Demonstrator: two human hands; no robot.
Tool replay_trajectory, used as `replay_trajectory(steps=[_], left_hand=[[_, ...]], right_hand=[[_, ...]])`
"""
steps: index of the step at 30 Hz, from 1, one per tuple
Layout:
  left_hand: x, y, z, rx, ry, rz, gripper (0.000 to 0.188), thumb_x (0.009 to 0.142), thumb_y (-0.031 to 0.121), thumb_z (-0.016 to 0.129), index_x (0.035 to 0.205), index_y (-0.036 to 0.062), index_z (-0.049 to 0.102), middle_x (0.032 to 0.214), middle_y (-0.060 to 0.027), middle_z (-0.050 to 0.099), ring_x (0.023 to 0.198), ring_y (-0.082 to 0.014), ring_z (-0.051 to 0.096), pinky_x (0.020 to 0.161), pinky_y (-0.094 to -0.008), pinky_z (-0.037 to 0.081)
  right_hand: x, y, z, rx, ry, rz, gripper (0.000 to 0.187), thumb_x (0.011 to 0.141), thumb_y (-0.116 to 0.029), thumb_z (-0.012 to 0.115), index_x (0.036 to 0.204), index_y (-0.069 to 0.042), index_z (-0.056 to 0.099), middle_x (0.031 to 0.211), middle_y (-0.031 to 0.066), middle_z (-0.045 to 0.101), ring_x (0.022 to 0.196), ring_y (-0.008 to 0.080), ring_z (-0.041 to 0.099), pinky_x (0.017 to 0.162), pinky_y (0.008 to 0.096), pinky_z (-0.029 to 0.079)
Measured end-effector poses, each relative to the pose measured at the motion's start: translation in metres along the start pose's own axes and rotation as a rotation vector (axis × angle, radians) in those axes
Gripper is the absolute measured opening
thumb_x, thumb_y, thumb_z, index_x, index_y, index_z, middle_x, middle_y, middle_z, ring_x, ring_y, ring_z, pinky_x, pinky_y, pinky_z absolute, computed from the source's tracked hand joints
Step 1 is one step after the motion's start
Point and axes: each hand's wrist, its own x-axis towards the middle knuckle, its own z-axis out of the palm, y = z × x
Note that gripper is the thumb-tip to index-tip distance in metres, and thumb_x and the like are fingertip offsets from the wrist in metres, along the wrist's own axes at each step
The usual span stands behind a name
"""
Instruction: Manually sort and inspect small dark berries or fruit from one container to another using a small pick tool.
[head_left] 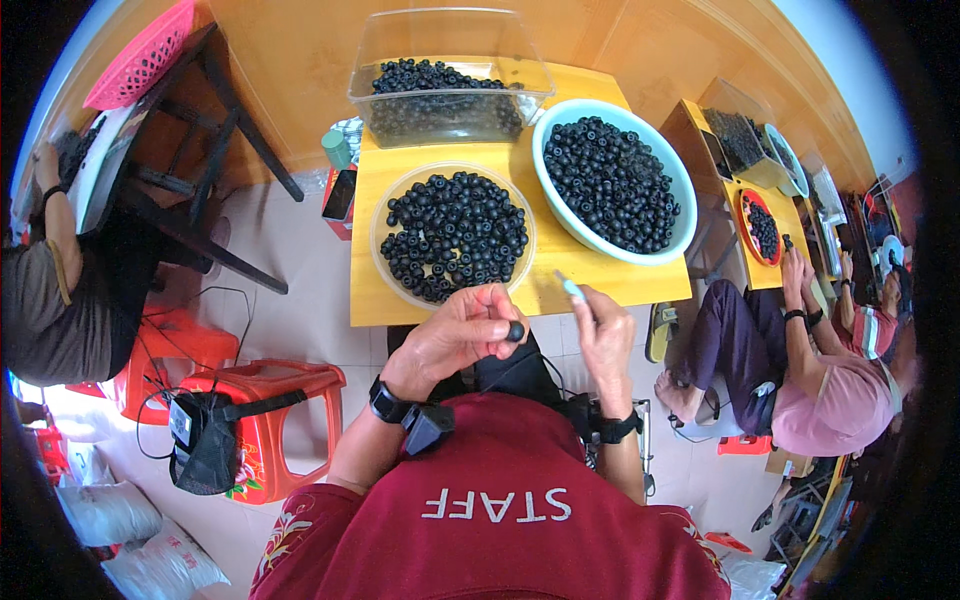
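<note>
My left hand [458, 332] pinches a small round black piece [515, 331] between thumb and fingertips, just off the near edge of the yellow wooden table [600, 290]. My right hand [606, 335] grips a small tool with a pale blue handle [572, 287], its thin tip pointing up and left, apart from the piece. Beyond my left hand, a shallow round clear tray [378, 262] holds many similar black pieces [460, 225], some showing a hole. To its right stands a pale blue basin [668, 250] heaped with more.
A clear plastic box [440, 40] with black pieces stands at the table's back. A phone [340, 195] and a green-lidded container [336, 150] are at its left. Red stools [290, 375] stand at left. Co-workers sit on both sides, one in a pink shirt [835, 405].
</note>
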Motion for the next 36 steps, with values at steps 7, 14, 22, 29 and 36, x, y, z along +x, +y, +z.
replay_trajectory(steps=[7, 14, 22, 29, 36], left_hand=[[0.009, -0.006, -0.008, -0.001, 0.058, 0.037, 0.010, 0.081, 0.005, 0.061, 0.087, 0.0067, 0.053, 0.084, -0.0049, 0.060, 0.072, -0.0115, 0.058, 0.065, -0.0214, 0.048], [0.010, -0.011, -0.013, 0.009, 0.117, 0.057, 0.009, 0.083, 0.003, 0.059, 0.088, 0.0076, 0.054, 0.083, -0.0042, 0.060, 0.074, -0.0124, 0.059, 0.067, -0.0228, 0.048], [0.009, -0.012, -0.014, 0.002, 0.113, 0.079, 0.010, 0.083, 0.003, 0.059, 0.089, 0.0074, 0.053, 0.083, -0.0038, 0.060, 0.074, -0.0127, 0.060, 0.069, -0.0237, 0.049], [0.008, -0.011, -0.014, 0.026, 0.132, 0.068, 0.010, 0.083, 0.004, 0.060, 0.089, 0.0065, 0.053, 0.082, -0.0035, 0.059, 0.073, -0.0128, 0.061, 0.068, -0.0230, 0.049], [0.005, -0.010, -0.006, 0.058, 0.041, 0.041, 0.012, 0.080, 0.004, 0.062, 0.088, 0.0062, 0.053, 0.081, -0.0031, 0.059, 0.069, -0.0122, 0.059, 0.065, -0.0215, 0.049]], right_hand=[[-0.007, -0.014, -0.031, 0.139, -0.064, 0.096, 0.023, 0.084, -0.016, 0.058, 0.094, 0.004, 0.063, 0.063, 0.0123, 0.059, 0.058, 0.0132, 0.056, 0.054, 0.0286, 0.043], [-0.013, -0.049, -0.026, 0.271, -0.154, -0.135, 0.016, 0.078, -0.013, 0.064, 0.087, 0.000, 0.063, 0.071, 0.0124, 0.061, 0.055, 0.0208, 0.059, 0.049, 0.0301, 0.045], [-0.012, -0.051, -0.018, 0.243, -0.151, -0.200, 0.016, 0.077, -0.014, 0.065, 0.088, -0.003, 0.063, 0.068, 0.0100, 0.060, 0.050, 0.0206, 0.059, 0.047, 0.0307, 0.045], [-0.012, -0.051, -0.020, 0.225, -0.148, -0.187, 0.015, 0.077, -0.013, 0.065, 0.088, -0.003, 0.063, 0.067, 0.0103, 0.059, 0.052, 0.0210, 0.059, 0.047, 0.0309, 0.044], [-0.010, -0.032, -0.015, 0.150, -0.055, -0.100, 0.016, 0.080, -0.012, 0.061, 0.089, 0.000, 0.063, 0.067, 0.0128, 0.059, 0.054, 0.0243, 0.057, 0.050, 0.0321, 0.044]])
